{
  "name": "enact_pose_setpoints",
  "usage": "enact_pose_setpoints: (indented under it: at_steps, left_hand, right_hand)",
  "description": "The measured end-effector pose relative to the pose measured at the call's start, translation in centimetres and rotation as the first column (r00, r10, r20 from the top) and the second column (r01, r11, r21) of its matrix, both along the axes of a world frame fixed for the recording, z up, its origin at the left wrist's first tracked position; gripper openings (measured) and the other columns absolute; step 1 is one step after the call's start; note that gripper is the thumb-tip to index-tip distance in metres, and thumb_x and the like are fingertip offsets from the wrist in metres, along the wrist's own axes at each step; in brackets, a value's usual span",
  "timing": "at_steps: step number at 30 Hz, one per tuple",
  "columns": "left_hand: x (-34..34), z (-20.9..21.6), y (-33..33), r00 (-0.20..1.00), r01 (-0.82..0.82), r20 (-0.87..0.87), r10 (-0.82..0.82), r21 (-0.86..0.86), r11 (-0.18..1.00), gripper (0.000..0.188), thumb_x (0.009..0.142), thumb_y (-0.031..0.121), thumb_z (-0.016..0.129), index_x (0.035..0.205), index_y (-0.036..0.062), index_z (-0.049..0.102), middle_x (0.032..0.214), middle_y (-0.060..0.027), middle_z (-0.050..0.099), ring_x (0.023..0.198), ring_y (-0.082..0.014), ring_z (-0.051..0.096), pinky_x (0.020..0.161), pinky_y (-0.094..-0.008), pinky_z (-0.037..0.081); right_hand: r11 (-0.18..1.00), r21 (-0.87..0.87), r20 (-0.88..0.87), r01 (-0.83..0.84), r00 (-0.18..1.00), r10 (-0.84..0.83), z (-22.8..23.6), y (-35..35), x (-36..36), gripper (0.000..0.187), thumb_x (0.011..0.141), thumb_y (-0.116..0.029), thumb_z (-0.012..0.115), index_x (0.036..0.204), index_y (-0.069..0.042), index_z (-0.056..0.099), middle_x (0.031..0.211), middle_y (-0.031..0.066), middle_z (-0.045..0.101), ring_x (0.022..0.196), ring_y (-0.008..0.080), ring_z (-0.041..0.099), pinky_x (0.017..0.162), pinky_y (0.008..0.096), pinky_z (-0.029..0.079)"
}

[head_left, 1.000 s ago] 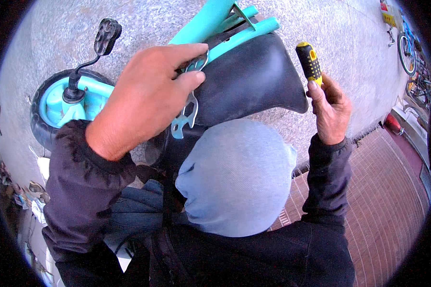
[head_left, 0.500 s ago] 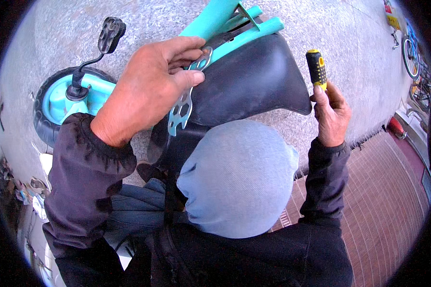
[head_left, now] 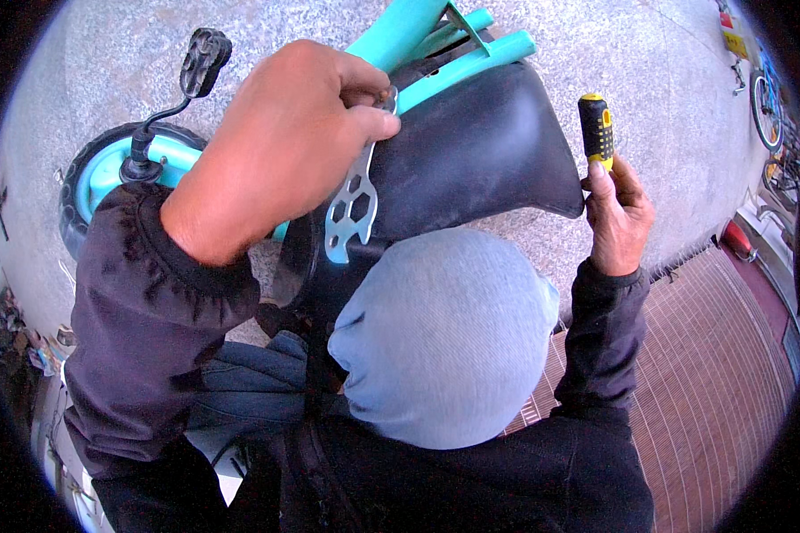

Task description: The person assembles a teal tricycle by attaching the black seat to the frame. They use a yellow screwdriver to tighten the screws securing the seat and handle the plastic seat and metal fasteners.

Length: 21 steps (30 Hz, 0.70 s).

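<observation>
My left hand is closed on the upper end of a flat, silvery multi-hole spanner. The spanner's lower end, cut with hexagonal holes, hangs free in front of a smooth black seat-shaped part. Turquoise tubes run beside and above that black part; the fingers hide where the spanner's top meets them, so contact is unclear. Off to the right, my right hand pinches a black-and-yellow tool handle, resembling a screwdriver's, held upright. Its lower end is hidden by the fingers.
At left are a small turquoise wheel with a black tyre and a black pedal on a bent crank. A rounded, light blue cloth-covered shape blocks the centre. A brown slatted mat lies right, with bicycles beyond.
My left hand has moved slightly up and to the right with the spanner, which now hangs a little more upright. The right hand and its tool have hardly moved.
</observation>
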State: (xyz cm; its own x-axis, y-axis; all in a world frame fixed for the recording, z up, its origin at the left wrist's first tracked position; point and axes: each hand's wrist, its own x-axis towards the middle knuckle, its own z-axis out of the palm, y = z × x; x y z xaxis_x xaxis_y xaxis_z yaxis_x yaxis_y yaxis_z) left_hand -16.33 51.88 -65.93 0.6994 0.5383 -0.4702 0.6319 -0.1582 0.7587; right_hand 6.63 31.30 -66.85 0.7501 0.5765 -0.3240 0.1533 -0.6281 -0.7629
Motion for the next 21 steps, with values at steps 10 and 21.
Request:
enact_pose_setpoints:
  at_steps: [10, 21]
  left_hand:
    - [-0.6, -0.8, -0.2, 0.990, -0.114, 0.056, 0.128, -0.216, 0.970, 0.031, 0.073, 0.014, 0.064, 0.098, -0.0042, 0.062, 0.074, -0.0083, 0.061, 0.070, -0.0130, 0.055, 0.067, -0.0257, 0.044]
    - [-1.8, -1.4, -0.7, 0.988, -0.042, 0.148, 0.037, 0.036, 0.998, 0.032, 0.074, 0.014, 0.064, 0.102, -0.0015, 0.060, 0.086, -0.0079, 0.059, 0.079, -0.0148, 0.056, 0.073, -0.0270, 0.044]
  right_hand:
    - [1.000, 0.011, 0.021, -0.002, 1.000, 0.002, -0.6, -0.2, 0.3, 0.036, 0.081, -0.018, 0.066, 0.111, 0.001, 0.058, 0.078, 0.0025, 0.059, 0.058, 0.0044, 0.048, 0.048, 0.0181, 0.037]
    - [1.000, 0.008, -0.030, 0.017, 0.999, -0.017, -0.7, -0.1, 0.1, 0.035, 0.082, -0.017, 0.065, 0.111, 0.001, 0.056, 0.082, 0.0027, 0.060, 0.065, 0.0057, 0.052, 0.054, 0.0182, 0.040]
